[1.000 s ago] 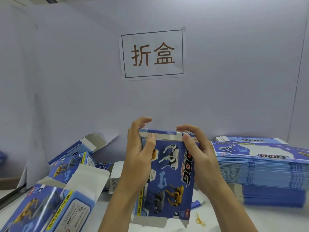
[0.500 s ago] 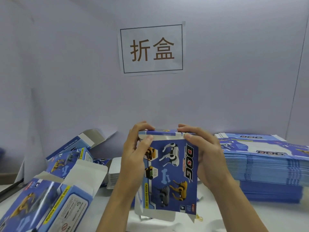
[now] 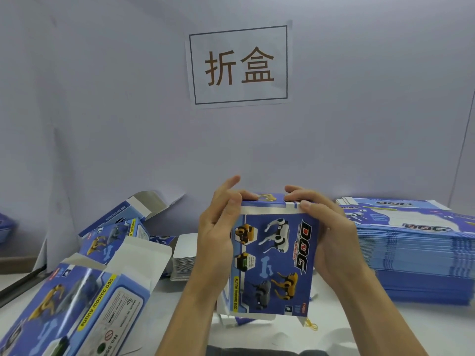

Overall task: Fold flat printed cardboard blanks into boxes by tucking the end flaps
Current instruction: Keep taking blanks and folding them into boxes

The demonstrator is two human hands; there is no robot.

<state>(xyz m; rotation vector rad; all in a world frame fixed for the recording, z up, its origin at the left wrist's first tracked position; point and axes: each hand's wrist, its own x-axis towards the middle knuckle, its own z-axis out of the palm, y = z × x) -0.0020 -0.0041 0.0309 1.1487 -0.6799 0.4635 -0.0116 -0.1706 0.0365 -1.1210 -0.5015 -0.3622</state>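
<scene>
- The left hand (image 3: 218, 235) and right hand (image 3: 331, 235) grip the upright box (image 3: 275, 260) between them, thumbs pressing its top flap (image 3: 264, 199).
- Thin card: light, creasable; hold side edges.
- Right, beyond: flat blanks (image 3: 416, 242).

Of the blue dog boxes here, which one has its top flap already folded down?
The box held in both hands; the two boxes lying at the left have open flaps.
</scene>
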